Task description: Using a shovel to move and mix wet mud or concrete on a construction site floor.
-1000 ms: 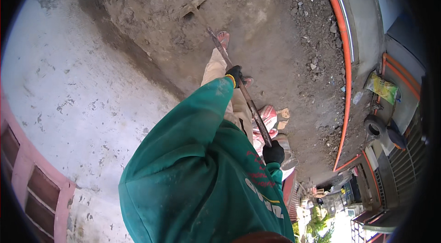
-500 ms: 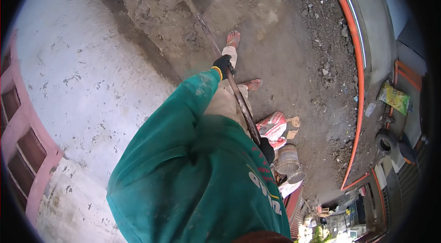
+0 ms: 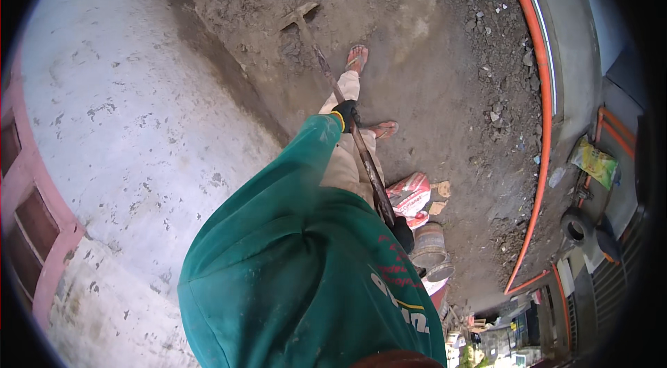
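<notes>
Both of my dark-gloved hands grip the long brown handle of a pickaxe, whose T-shaped metal head is low over the muddy ground. My left hand, with a yellow cuff edge, is closed around the middle of the shaft, arm stretched forward. Closer to my waist, my right hand wraps the rear end of the handle, partly hidden by my green sweatshirt. My sandalled feet stand on the dirt to the right of the handle.
On the left rises a pale painted wall with pink-framed openings. Orange pipe runs along the right past loose rubble. A red-and-white sack and buckets stand near my right side. Farther right lie a tyre and a yellow-green bag.
The pickaxe head has come back toward my feet and slightly right, and its two-ended shape shows more clearly. My left hand has also drawn nearer to me. Both hands keep their hold.
</notes>
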The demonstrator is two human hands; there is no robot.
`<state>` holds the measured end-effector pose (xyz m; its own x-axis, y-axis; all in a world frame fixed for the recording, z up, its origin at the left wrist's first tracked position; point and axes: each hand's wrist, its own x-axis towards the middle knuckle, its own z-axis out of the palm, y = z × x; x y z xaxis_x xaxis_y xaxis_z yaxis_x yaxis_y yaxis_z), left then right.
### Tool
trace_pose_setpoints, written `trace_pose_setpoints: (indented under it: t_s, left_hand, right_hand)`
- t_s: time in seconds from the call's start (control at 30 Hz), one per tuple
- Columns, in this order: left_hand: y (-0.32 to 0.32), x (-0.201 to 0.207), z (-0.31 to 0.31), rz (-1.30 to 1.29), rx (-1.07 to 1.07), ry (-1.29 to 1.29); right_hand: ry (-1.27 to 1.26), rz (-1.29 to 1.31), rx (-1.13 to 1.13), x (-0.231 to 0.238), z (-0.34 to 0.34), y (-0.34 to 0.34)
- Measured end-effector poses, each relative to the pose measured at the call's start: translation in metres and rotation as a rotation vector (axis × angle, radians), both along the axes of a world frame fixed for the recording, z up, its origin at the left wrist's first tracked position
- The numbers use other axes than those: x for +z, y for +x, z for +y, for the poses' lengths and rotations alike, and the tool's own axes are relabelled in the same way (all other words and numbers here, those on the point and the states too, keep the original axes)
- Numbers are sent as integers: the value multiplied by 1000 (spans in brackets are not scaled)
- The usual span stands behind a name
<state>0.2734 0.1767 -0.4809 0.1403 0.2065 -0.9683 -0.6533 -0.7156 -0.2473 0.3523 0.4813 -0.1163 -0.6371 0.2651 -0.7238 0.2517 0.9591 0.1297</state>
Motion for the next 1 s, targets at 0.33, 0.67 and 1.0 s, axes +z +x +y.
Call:
trace_pose_setpoints:
  t_s: [0.33,0.67,1.0]
  left_hand:
    - [-75,36,-77,149,-80,-250]
    - [-131,88,-37,427,130,-63]
    - [-147,216,169,115,151,385]
  right_hand:
    - [-147,107,-9,-22,-68,-30]
    - [-224,151,3,24,-50,-60]
    - [223,156,61,177,79,-63]
